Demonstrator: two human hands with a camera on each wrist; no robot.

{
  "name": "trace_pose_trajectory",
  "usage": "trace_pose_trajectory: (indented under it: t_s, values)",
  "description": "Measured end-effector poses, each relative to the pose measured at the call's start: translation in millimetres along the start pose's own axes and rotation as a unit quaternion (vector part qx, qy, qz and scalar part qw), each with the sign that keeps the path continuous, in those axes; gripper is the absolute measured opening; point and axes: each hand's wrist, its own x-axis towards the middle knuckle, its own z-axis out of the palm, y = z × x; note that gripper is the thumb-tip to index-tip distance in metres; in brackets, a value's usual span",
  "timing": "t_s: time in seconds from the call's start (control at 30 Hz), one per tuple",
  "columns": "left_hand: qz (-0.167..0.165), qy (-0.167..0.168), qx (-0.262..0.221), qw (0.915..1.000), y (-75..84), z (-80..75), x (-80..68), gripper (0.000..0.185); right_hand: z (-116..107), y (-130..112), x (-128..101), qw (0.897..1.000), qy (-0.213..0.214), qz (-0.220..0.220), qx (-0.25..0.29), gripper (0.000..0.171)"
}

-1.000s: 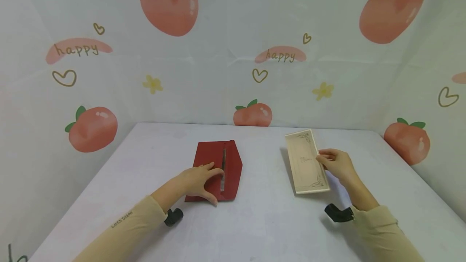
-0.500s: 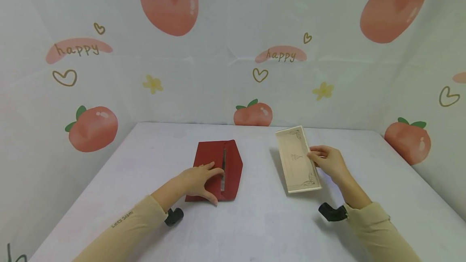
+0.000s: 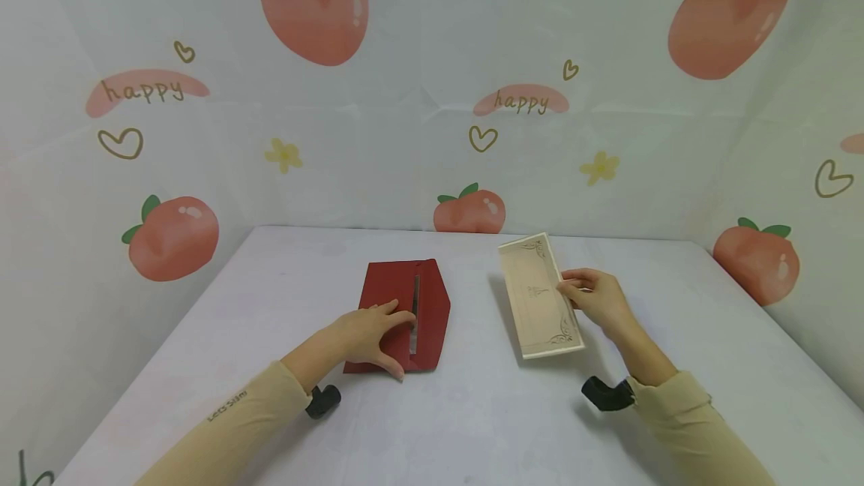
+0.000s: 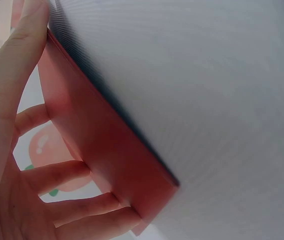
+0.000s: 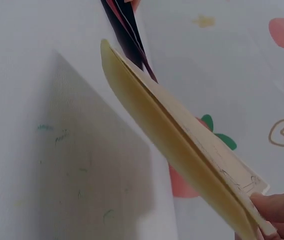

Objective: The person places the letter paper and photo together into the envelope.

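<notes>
Left hand (image 3: 371, 336) lies w/ fingers spread on the red envelope (image 3: 400, 313), center frame. Right hand (image 3: 594, 298) pinches the cream card (image 3: 536, 295), center-right. Only the right wrist cam shows the card's folded double edge.

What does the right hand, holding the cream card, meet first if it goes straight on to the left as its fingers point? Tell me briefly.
Probably the red paper envelope, held down by the left hand. Bare white table lies between it and the right hand with its cream rectangular card; depth is uncertain.
</notes>
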Motion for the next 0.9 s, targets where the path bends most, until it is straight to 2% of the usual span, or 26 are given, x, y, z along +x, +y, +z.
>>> trace_pose_trajectory:
  t_s: [0.4, 0.63, 0.9]
  values:
    - [-0.005, 0.000, 0.000, 1.0000, -0.1, 0.8, 1.2, 0.082, 16, -6, 5, 1.000, -0.001, -0.026, 0.002, 0.034]
    - [-0.005, -0.001, 0.001, 1.0000, -0.6, 1.6, 1.7, 0.081, 26, -15, 6, 0.999, -0.004, -0.044, 0.025, 0.033]
    - [-0.006, -0.001, -0.002, 1.0000, -0.2, 1.3, 0.9, 0.081, 39, -21, 11, 0.998, -0.016, -0.047, 0.029, 0.032]
